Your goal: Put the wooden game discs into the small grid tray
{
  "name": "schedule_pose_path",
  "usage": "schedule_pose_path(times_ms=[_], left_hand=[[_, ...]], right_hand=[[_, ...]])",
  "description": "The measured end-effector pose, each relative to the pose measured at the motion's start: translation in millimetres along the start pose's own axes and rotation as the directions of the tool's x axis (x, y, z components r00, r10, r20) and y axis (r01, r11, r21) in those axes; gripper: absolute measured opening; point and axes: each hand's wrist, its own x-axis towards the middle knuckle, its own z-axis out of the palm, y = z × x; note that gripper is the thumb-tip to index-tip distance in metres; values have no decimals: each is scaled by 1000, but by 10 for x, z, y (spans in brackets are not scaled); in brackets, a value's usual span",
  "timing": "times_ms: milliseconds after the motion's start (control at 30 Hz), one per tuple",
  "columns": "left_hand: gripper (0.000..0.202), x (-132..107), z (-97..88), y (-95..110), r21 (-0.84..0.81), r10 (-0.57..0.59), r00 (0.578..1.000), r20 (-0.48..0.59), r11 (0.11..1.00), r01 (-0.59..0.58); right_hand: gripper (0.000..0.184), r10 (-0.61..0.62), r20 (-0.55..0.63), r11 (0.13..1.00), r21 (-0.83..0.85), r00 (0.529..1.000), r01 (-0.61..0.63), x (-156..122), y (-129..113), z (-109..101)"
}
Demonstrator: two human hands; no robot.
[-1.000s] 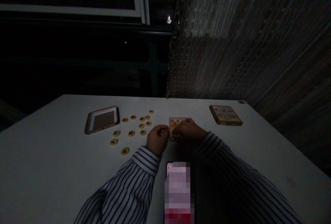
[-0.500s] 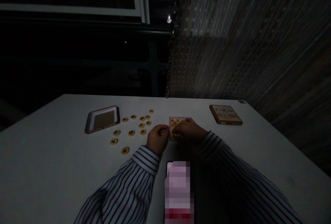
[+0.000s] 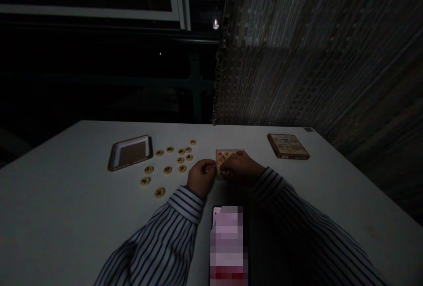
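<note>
A small clear-sided box (image 3: 230, 150) holds rows of round Chinese chess pieces (image 3: 220, 155) with red characters. At its left wall my left hand (image 3: 201, 177) is closed, thumb and forefinger pinching the edge. My right hand (image 3: 243, 165) reaches over the box from the right, fingers bent down and drawn together on the pieces. It covers much of the box, so what lies under its fingertips is hidden. Left of my left hand, several loose pieces with dark characters, one of them a near chess piece (image 3: 159, 192), lie scattered face up on the white table (image 3: 82, 215).
An open shallow box lid or tray (image 3: 112, 158) lies at the left. A flat printed box (image 3: 288, 146) rests at the right. Between my forearms is a phone (image 3: 228, 242) with a blurred screen. A string curtain (image 3: 280, 57) hangs behind the table; the room is dim.
Fingers of my right hand have shifted slightly over the pieces. My left hand stays at the box's edge, and the loose pieces lie as before.
</note>
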Motion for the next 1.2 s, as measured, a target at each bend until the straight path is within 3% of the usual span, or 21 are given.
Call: schedule_pose_path(times_ms=[233,700,1033,1200], left_hand=[[16,7,8,-17,-7,10,1000,0,1000,-10],[20,9,-42,-40,37,30,999,-24,999,-29],[23,11,-321,3,321,205,972,-114,934,-160],[26,35,-520,-1,485,212,964,-163,868,-108]], right_hand=[[26,17,-7,1000,9,1000,-17,-27,-16,-30],[26,79,-160,996,-22,984,-83,-80,-23,-120],[28,80,-196,994,-52,977,-92,-132,-26,-207],[28,76,-214,994,-57,974,-90,-139,-32,-227]])
